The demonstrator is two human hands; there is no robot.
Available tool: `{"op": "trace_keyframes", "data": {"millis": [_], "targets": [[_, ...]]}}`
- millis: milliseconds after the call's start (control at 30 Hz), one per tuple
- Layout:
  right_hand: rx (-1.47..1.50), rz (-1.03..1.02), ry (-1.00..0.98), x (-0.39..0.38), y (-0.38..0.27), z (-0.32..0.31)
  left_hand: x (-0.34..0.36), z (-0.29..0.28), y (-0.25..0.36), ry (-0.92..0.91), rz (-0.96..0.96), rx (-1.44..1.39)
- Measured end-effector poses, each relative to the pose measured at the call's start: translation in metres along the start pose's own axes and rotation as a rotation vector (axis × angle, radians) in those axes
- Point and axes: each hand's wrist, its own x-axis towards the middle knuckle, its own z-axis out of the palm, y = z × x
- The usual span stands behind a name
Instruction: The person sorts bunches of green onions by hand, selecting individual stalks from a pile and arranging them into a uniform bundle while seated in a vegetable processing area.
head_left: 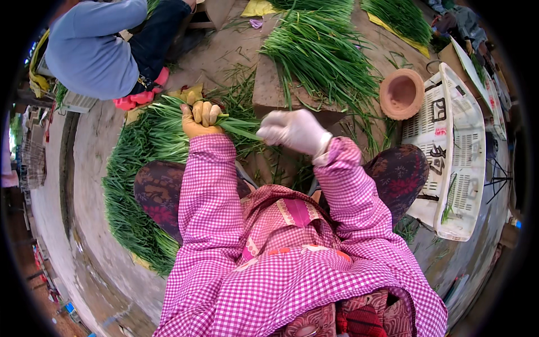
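My left hand, in a yellowish glove, is closed around a small bunch of garlic chives. The long green leaves stick out to the right from its fingers. At their far end my right hand, in a thin white glove, has its fingers curled together against the leaves. Its fingertips are partly hidden. Beside and under my left arm spreads a big heap of garlic chives, with pale stems toward the middle. More chives lie piled on a low block in front of me.
A round clay-coloured pot stands right of the block, next to a white plastic crate. Loose leaves litter the floor. Further chives lie on yellow sheeting at the far right. A person in blue sits at the far left.
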Motion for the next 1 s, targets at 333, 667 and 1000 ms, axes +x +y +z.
{"op": "trace_keyframes", "data": {"millis": [333, 667, 1000], "targets": [[0.726, -0.126, 0.292, 0.000, -0.002, 0.007, -0.005, 0.010, -0.007, -0.113, -0.092, -0.067], [-0.116, -0.095, 0.310, 0.018, 0.018, 0.028, -0.020, 0.012, -0.044, -0.266, -0.330, 0.015], [-0.275, -0.241, 0.401, 0.020, 0.033, 0.019, -0.031, 0.026, -0.051, -0.191, -0.416, 0.252]]}}
